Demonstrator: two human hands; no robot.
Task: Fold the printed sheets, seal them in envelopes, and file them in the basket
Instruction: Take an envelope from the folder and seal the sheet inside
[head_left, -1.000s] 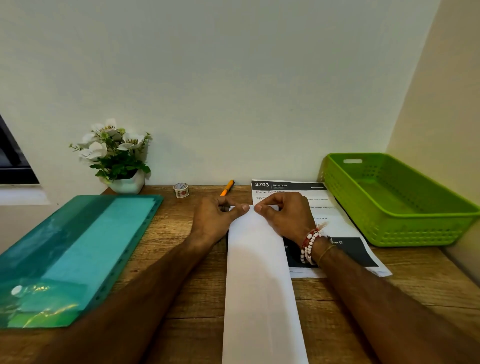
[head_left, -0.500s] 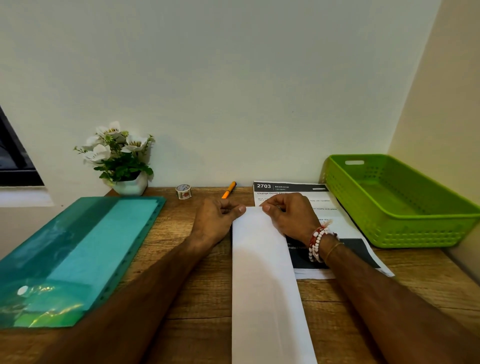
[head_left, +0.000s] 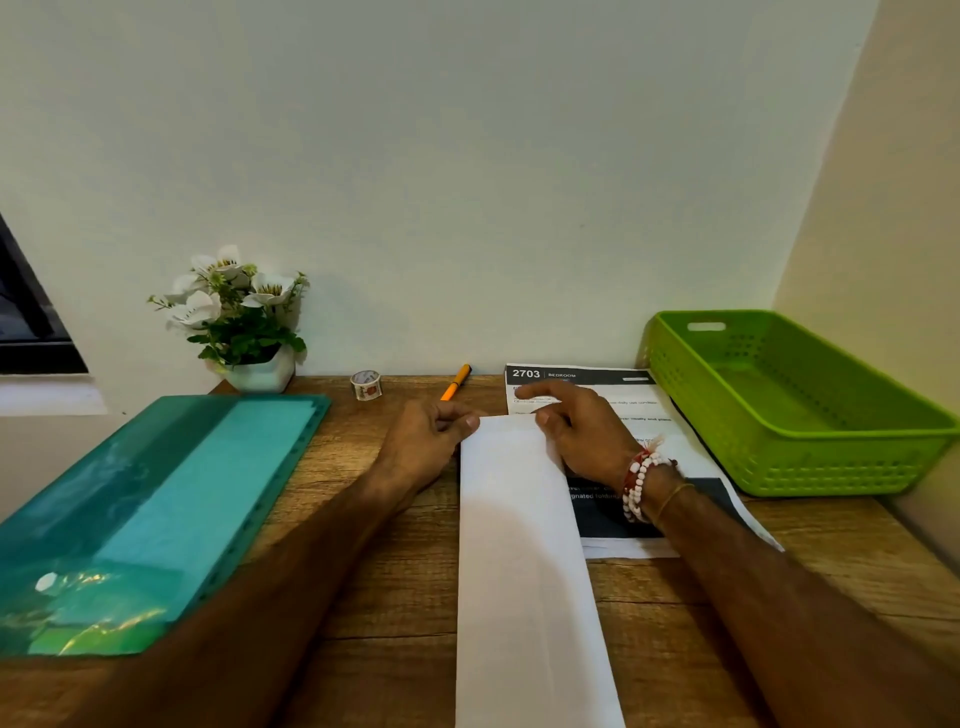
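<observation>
A long white folded sheet (head_left: 524, 561) lies lengthwise down the middle of the wooden desk, blank side up. My left hand (head_left: 426, 441) pinches its far left corner with thumb and curled fingers. At the far right corner my right hand (head_left: 576, 426) rests, thumb on the sheet's edge and index finger stretched out over the stack of printed sheets (head_left: 644, 415) headed "2703 BEDROOM" just beyond. The green plastic basket (head_left: 810, 467) stands at the right, nothing visible inside it.
A teal plastic folder (head_left: 156, 509) holding papers covers the desk's left side. Against the back wall stand a potted white flower (head_left: 244, 322), a small tape roll (head_left: 366, 385) and an orange pen (head_left: 456, 382). Walls close in behind and to the right.
My hands have moved apart along the sheet's far edge. My right hand has opened up, its index finger now extended over the printed stack. The folded sheet has shifted slightly right.
</observation>
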